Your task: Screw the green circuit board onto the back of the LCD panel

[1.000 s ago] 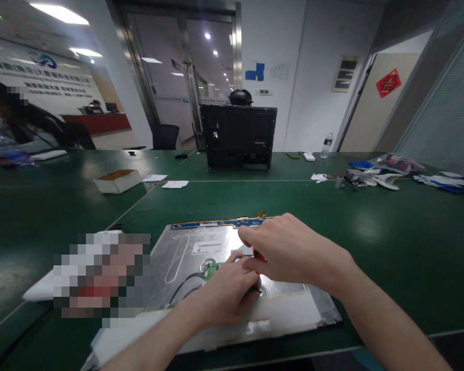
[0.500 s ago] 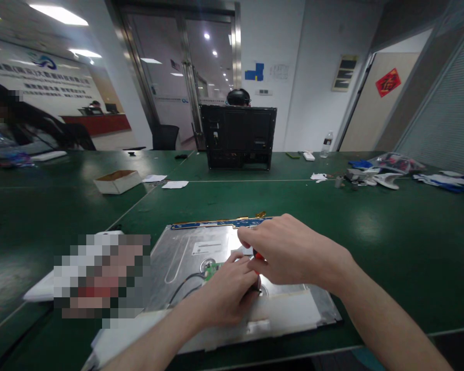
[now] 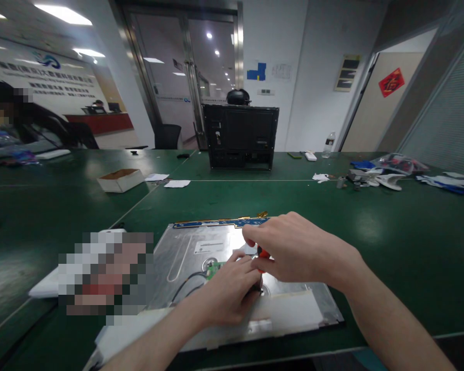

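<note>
A silvery LCD panel [image 3: 181,247] lies back side up on the table, with a blue circuit strip [image 3: 201,224] along its far edge. My right hand [image 3: 290,247] is closed round the handle of a screwdriver [image 3: 262,253], red-orange and black, held upright with its shaft pointing down at the panel. Its tip is near a round metal recess by my left thumb. My left hand [image 3: 232,283] rests low on the panel, fingers curled together beside the shaft; what they pinch is hidden. A small green circuit board [image 3: 214,269] with black cables shows partly from beneath it.
A blurred-out item on a white packet [image 3: 46,283] lies to the left. Farther off are a small open box [image 3: 121,181], paper slips [image 3: 177,183], a black monitor housing [image 3: 242,136] and a bottle [image 3: 328,145]. A person [image 3: 34,121] sits at the far left.
My right hand has shifted slightly up and right, showing more of the screwdriver's handle. My left hand keeps its place on the panel. The whole view has moved a little.
</note>
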{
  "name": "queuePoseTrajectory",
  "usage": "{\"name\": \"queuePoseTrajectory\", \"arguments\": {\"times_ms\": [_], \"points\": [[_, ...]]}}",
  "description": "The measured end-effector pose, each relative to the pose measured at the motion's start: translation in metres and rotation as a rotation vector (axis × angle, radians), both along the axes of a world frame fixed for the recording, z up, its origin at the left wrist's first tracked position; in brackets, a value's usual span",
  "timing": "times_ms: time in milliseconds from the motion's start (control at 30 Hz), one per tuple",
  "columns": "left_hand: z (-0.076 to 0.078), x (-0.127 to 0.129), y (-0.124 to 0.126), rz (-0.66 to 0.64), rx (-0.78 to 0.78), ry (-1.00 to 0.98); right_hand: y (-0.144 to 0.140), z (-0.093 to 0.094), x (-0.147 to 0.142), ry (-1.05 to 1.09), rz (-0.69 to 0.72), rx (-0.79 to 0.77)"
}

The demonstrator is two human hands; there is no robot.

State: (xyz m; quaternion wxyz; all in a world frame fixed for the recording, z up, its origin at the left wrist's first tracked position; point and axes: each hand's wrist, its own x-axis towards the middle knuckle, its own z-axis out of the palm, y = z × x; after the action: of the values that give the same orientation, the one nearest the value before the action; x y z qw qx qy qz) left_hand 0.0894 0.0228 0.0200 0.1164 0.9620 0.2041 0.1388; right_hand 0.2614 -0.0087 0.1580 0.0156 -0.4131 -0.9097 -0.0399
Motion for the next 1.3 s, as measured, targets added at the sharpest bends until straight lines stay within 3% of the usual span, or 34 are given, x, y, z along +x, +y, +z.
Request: {"name": "queuePoseTrajectory", "arguments": {"times_ms": [367, 533, 667, 733, 800, 933, 1033, 1133, 1300], "points": [[0.014, 0.000, -0.004, 0.032, -0.064, -0.029, -0.002, 0.004, 0.009, 0.064, -0.035, 0.081], [0.037, -0.018, 0.004, 0.154, -0.114, -0.243, -0.009, 0.018, 0.026, 0.361, -0.097, 0.224], [0.054, -0.056, 0.010, 0.341, -0.073, -0.381, -0.021, 0.017, 0.040, 0.617, -0.171, 0.431], [0.053, -0.080, 0.006, 0.413, -0.026, -0.370, -0.029, 0.001, 0.042, 0.637, -0.277, 0.526], [0.042, -0.104, -0.004, 0.470, -0.003, -0.315, -0.035, -0.028, 0.041, 0.541, -0.363, 0.554], [0.003, -0.142, -0.031, 0.591, 0.032, -0.224, -0.043, -0.096, 0.035, 0.222, -0.523, 0.419], [-0.023, -0.160, -0.043, 0.587, 0.110, -0.148, -0.048, -0.133, 0.033, 0.070, -0.567, 0.387], [-0.035, -0.165, -0.046, 0.580, 0.211, -0.066, -0.054, -0.151, 0.027, 0.081, -0.534, 0.351], [-0.033, -0.155, -0.044, 0.587, 0.289, 0.062, -0.058, -0.153, 0.014, 0.093, -0.654, 0.131]]}}
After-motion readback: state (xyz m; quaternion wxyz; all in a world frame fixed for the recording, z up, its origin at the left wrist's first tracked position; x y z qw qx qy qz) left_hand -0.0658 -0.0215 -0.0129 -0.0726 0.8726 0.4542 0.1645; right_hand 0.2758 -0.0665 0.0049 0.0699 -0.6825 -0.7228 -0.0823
